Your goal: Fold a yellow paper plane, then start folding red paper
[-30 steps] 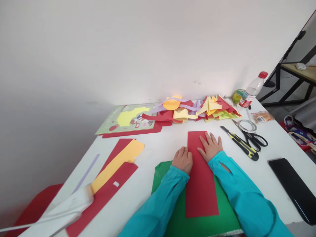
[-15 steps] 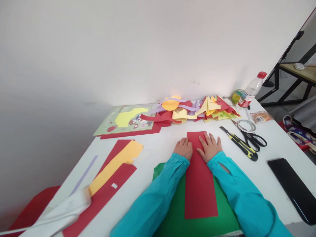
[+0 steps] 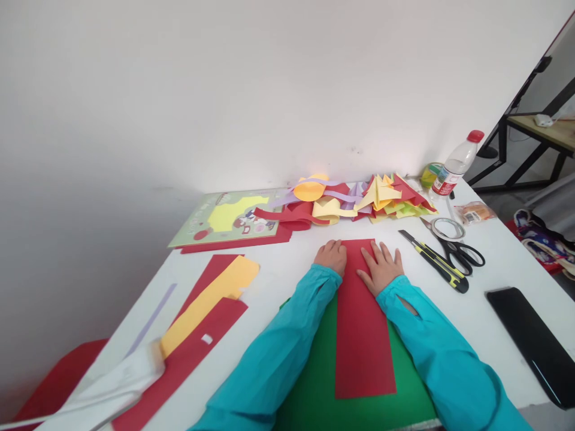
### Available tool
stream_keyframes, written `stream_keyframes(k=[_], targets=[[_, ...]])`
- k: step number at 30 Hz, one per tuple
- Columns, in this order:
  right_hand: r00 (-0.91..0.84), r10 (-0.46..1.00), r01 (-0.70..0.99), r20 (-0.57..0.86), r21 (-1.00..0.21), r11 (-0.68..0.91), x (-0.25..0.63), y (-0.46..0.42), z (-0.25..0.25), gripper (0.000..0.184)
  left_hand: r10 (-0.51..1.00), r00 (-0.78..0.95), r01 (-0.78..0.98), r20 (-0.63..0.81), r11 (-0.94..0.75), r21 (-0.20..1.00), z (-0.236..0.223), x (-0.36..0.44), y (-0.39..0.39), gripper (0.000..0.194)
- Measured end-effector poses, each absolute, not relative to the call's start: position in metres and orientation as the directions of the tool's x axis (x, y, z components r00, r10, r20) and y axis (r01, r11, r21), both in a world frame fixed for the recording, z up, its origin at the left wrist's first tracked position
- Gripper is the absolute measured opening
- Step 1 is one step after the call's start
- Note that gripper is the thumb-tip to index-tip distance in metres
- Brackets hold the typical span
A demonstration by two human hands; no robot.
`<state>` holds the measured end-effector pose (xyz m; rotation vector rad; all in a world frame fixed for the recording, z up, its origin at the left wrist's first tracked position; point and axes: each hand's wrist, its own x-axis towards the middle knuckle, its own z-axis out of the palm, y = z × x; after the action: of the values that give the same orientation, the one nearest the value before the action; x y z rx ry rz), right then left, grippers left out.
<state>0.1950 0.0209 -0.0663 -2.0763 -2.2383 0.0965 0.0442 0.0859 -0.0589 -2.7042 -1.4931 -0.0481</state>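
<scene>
A long strip of red paper (image 3: 365, 335) lies lengthwise in front of me. Its near part rests on a green mat (image 3: 314, 383), and its far end reaches past the mat onto the white table. At the strip's far left corner is my left hand (image 3: 331, 257), with its fingers curled in and touching the paper's edge. Whatever those fingers may hold is hidden. My right hand (image 3: 383, 268) is open, its fingers spread flat across the strip's far right edge.
To the right lie a box cutter (image 3: 435, 262), scissors (image 3: 465, 254), a tape roll (image 3: 448, 228) and a black phone (image 3: 530, 344). A bottle (image 3: 453, 166) stands behind. Folded paper shapes (image 3: 381, 194) line the wall. Leftward are paper strips (image 3: 209, 305) and a blurred white device (image 3: 121, 374).
My left hand has slid a little toward the far left corner of the red paper. My right hand and the paper stay nearly in place.
</scene>
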Motion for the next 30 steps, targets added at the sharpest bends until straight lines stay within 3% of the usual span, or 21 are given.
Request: stream_keyframes(k=[13,30], targets=[[-0.065,0.998,0.992,0.007,-0.107,0.065,0.195,0.021,-0.066,0.057,0.812,0.582,0.813,0.046,-0.583,0.009,-0.065,0.031,0.096,0.034],[-0.074,0.997,0.99,0.014,-0.121,0.075,0.196,0.021,-0.067,0.058,0.758,0.642,0.76,0.116,-0.649,0.032,-0.068,0.017,0.043,0.032]])
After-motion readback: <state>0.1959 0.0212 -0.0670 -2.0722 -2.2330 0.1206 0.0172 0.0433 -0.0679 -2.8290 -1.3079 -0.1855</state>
